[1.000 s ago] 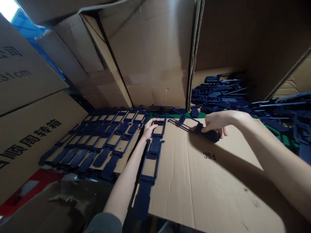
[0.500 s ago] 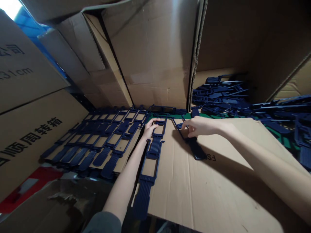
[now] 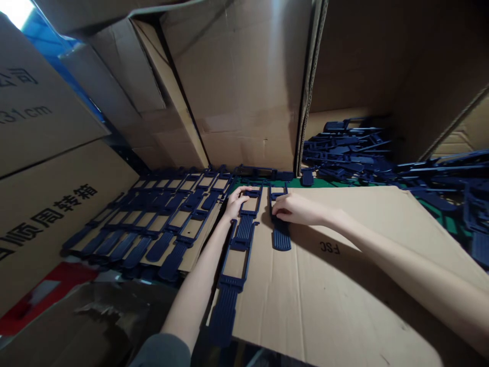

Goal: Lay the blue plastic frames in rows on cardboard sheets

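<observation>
A dark blue plastic frame with a ribbed tab (image 3: 281, 239) lies along the cardboard sheet (image 3: 351, 285), tab toward me. My right hand (image 3: 295, 208) is closed on its middle, hiding part of it. To the left, two similar pieces form a column along the sheet's left edge: a far frame (image 3: 250, 204) and a near frame (image 3: 235, 262). My left hand (image 3: 236, 204) has its fingers and thumb closed about the left side of the far frame.
Rows of the same dark blue frames (image 3: 179, 219) lie on cardboard at the left. Loose ones are heaped in an open carton (image 3: 351, 145) at the back right, with more at the right edge. Tall cardboard walls (image 3: 244, 92) stand behind; printed boxes (image 3: 49, 214) flank the left.
My right hand has moved slightly left and down, bringing its frame from a slant to nearly parallel with the left column and onto the cardboard. My left hand stays put.
</observation>
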Demonstrator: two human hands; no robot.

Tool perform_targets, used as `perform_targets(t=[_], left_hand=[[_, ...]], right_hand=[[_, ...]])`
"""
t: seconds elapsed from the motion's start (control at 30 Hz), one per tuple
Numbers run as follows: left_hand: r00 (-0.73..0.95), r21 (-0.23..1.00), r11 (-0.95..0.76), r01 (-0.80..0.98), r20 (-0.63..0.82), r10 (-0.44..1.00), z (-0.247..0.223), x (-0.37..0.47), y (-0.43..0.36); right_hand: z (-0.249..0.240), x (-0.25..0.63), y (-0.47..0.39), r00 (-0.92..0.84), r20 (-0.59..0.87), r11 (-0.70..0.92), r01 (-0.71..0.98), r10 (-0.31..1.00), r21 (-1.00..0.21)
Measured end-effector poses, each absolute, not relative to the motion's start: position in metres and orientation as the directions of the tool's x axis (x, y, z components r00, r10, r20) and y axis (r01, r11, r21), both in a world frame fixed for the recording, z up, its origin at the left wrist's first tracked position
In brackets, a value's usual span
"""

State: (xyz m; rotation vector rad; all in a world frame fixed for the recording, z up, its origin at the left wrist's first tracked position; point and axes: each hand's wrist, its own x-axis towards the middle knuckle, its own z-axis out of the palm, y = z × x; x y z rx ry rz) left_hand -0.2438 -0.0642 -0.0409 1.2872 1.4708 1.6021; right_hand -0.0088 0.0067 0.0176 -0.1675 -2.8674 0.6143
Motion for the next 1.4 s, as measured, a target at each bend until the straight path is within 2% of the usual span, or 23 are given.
perform_targets(t=[0.27,0.43,0.53,0.67,0.8,1.0,1.2,1.4], left_hand=[[-0.331,0.965,-0.209,0.161,0.252,0.909,-0.042,-0.245,-0.064],[-0.331,0.963,-0.218,0.157,0.259,0.907,-0.047,-0.248,-0.061],[-0.33,0.962,-0.222,0.158,0.263,0.907,-0.048,-0.249,-0.061],[-0.324,0.961,-0.22,0.17,0.266,0.908,-0.047,-0.249,-0.061],[-0.322,0.957,-0.218,0.19,0.27,0.907,-0.047,-0.25,-0.061],[-0.319,0.956,-0.212,0.204,0.269,0.909,-0.051,-0.253,-0.06],[-0.323,0.957,-0.213,0.194,0.268,0.908,-0.055,-0.255,-0.058],[-0.331,0.959,-0.217,0.182,0.267,0.905,-0.054,-0.254,-0.058]], right_hand=[[0.014,-0.013,-0.007,-0.953,0.213,0.927,0.132,0.217,-0.351],[0.015,-0.013,-0.003,-0.926,0.301,0.931,0.119,0.23,-0.345],[0.018,-0.007,0.017,-0.845,0.399,0.901,0.196,0.355,-0.386],[0.008,0.009,0.059,-0.637,0.459,0.781,0.437,0.619,-0.446],[-0.014,0.024,0.091,-0.462,0.309,0.556,0.671,0.831,-0.491],[-0.034,0.026,0.108,-0.369,0.096,0.365,0.783,0.924,-0.503],[-0.036,0.022,0.121,-0.378,-0.031,0.264,0.701,0.925,-0.662],[-0.028,0.03,0.127,-0.407,-0.072,0.126,0.44,0.911,-0.889]])
